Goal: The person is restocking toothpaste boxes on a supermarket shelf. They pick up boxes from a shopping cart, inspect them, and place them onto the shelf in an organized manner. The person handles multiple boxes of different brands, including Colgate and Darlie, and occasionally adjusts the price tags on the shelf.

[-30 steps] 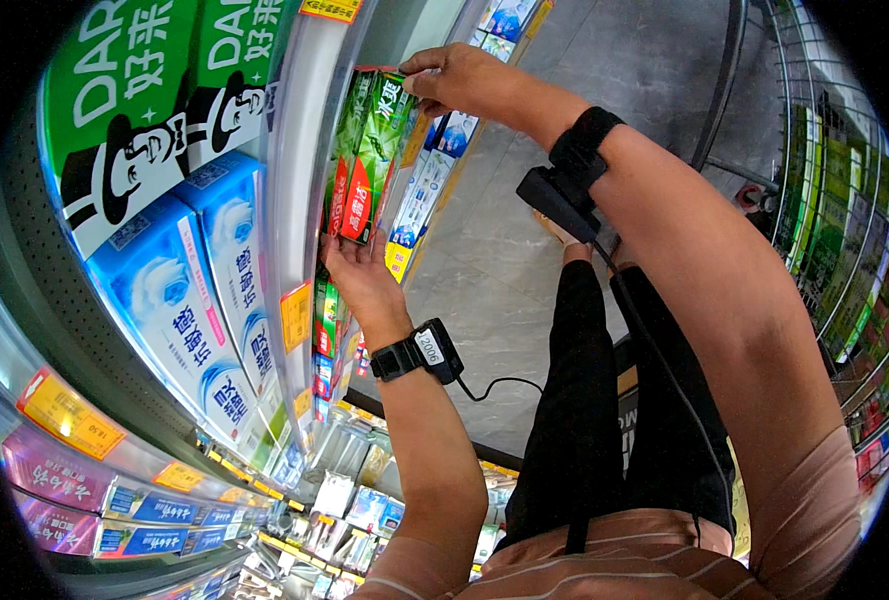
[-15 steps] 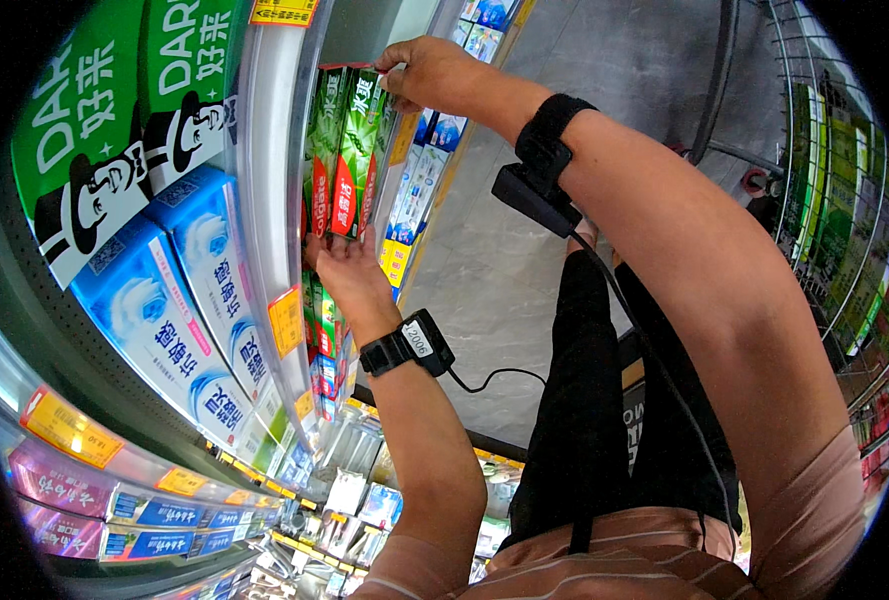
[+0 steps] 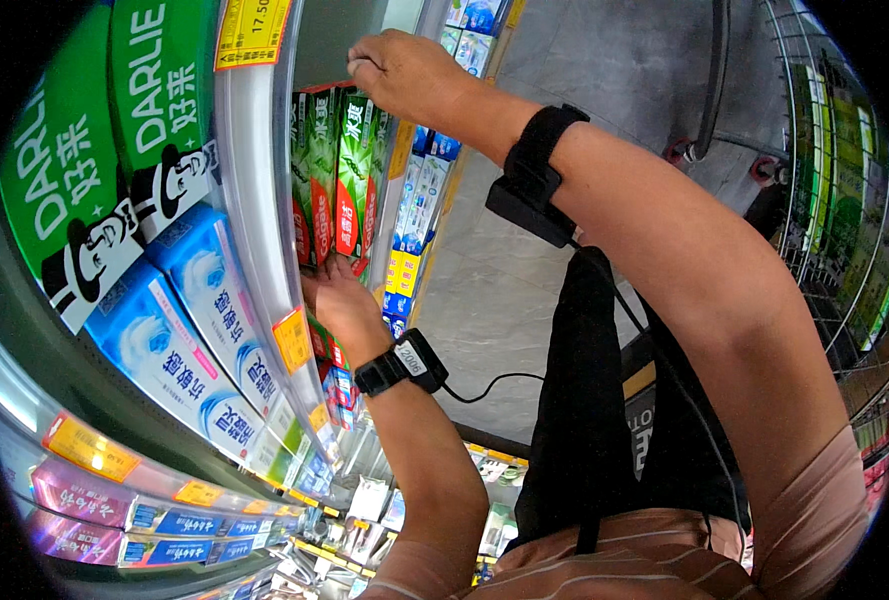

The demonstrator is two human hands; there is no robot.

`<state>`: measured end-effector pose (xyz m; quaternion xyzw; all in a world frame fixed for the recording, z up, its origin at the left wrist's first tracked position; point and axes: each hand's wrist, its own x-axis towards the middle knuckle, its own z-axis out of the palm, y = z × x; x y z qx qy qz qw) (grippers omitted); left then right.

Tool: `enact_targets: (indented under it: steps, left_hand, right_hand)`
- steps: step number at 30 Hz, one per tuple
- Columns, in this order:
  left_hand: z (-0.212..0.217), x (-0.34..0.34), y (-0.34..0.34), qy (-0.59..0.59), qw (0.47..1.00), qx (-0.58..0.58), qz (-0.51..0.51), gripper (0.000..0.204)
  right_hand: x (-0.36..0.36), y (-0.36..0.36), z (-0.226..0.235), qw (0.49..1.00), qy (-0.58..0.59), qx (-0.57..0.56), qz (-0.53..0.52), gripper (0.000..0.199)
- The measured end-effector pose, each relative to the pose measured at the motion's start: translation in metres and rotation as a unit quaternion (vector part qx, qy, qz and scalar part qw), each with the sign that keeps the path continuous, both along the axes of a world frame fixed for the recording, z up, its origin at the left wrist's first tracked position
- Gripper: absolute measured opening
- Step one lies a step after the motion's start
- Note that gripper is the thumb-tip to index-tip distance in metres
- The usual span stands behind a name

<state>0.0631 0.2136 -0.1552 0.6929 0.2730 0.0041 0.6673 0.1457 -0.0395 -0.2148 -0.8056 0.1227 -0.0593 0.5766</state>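
Several green and red toothpaste boxes stand side by side on a shelf, left of centre. My left hand is at their near ends, its fingers bent against them and its fingertips partly hidden. Over their far ends is my right hand, closed with the fingers curled under. What those fingers hold, if anything, is hidden. More red and green boxes lie below my left wrist. Each wrist wears a black strapped device; a cable runs from the left device and another from the right one.
Large green boxes and blue-and-white boxes fill the shelving at left. Yellow price tags line the shelf edge. A wire cart with green packages stands at right, beyond the grey floor.
My right hand has shifted slightly left and up, its fingers now more curled. My left hand and the boxes sit a little lower in view. The view has shifted slightly.
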Motion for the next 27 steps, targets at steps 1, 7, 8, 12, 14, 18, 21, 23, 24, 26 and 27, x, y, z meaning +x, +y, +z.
enact_targets:
  steps: [1, 7, 8, 12, 14, 18, 21, 23, 24, 26, 27]
  left_hand:
    - [0.000, 0.003, -0.001, -0.008, 1.000, -0.009, 0.001, 0.055]
    - [-0.005, 0.021, -0.003, -0.018, 0.999, -0.028, -0.043, 0.058]
    - [-0.004, 0.025, -0.008, -0.026, 0.998, -0.048, -0.043, 0.058]
    - [-0.013, 0.027, 0.015, -0.023, 0.998, 0.005, -0.062, 0.059]
    - [-0.008, 0.034, 0.000, -0.006, 0.998, 0.025, -0.055, 0.060]
    - [-0.010, 0.037, -0.004, 0.011, 0.999, 0.031, -0.017, 0.061]
    - [-0.007, 0.033, -0.009, 0.022, 0.991, 0.126, -0.047, 0.061]
    - [0.000, 0.020, -0.016, 0.026, 0.946, 0.295, -0.136, 0.063]
    - [0.000, 0.019, -0.016, 0.039, 0.926, 0.342, -0.155, 0.065]
    - [-0.002, 0.025, -0.008, 0.076, 0.905, 0.389, -0.153, 0.083]
    - [-0.004, 0.030, -0.002, 0.084, 0.927, 0.342, -0.128, 0.090]
  right_hand:
    - [0.005, 0.001, 0.001, 1.000, -0.011, 0.006, -0.001, 0.031]
    - [0.029, -0.001, -0.013, 0.978, -0.101, -0.147, 0.108, 0.033]
    - [0.033, 0.000, -0.017, 0.976, -0.108, -0.166, 0.095, 0.033]
    - [0.041, 0.014, 0.004, 0.985, 0.004, 0.133, 0.111, 0.054]
    - [0.057, 0.020, -0.004, 0.978, 0.048, 0.175, 0.100, 0.059]
    - [0.079, 0.034, -0.029, 0.983, 0.004, 0.119, 0.141, 0.059]
    - [0.084, 0.041, -0.039, 0.980, -0.024, 0.091, 0.178, 0.058]
    - [0.076, 0.043, -0.042, 0.974, -0.075, 0.065, 0.206, 0.054]
    - [0.070, 0.043, -0.043, 0.968, -0.121, 0.041, 0.216, 0.052]
    - [0.068, 0.040, -0.044, 0.963, -0.165, 0.035, 0.208, 0.047]
    - [0.066, 0.039, -0.040, 0.960, -0.187, 0.033, 0.206, 0.046]
